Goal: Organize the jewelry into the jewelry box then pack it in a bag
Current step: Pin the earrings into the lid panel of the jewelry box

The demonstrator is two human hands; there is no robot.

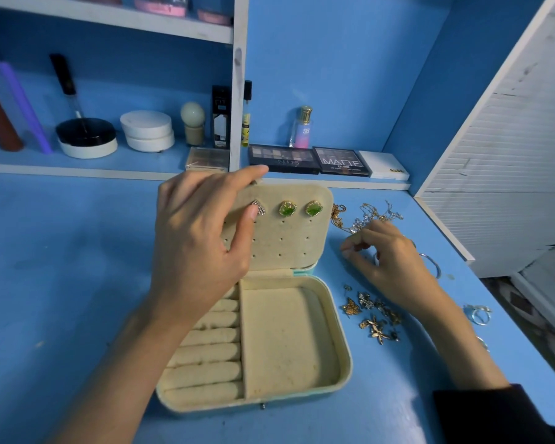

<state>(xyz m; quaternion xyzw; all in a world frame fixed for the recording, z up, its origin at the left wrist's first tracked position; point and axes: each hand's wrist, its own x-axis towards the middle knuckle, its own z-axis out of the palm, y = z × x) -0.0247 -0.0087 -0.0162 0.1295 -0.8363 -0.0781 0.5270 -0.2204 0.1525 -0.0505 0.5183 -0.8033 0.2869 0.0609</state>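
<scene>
Jewelry box (285, 341) lies open on the blue table (61, 283), nearest the person. Its base has ring rolls (205, 354) on the left and a bare compartment on the right. Just right of the base lies a scatter of gold pieces (374, 318), and farther right a few silver rings (479, 314).

The right hand (394, 267) rests on the table beside the box, fingers curled down toward the surface. Whether they pinch anything I cannot tell. A silver hoop (433, 264) shows at its far edge.

The lid (289, 245) stands tilted back, its lining dotted with holes. The left hand (199, 238) grips it, fingers hooked over the top edge and thumb on the lining, touching a silver stud (259, 207) in the top row. Two green studs (287, 208) sit beside it in that row.

Tangled chains (366, 216) lie right of the lid. Beyond, two dark palettes (284, 158) lie on a low ledge, with a perfume bottle (302, 128) behind them.
</scene>
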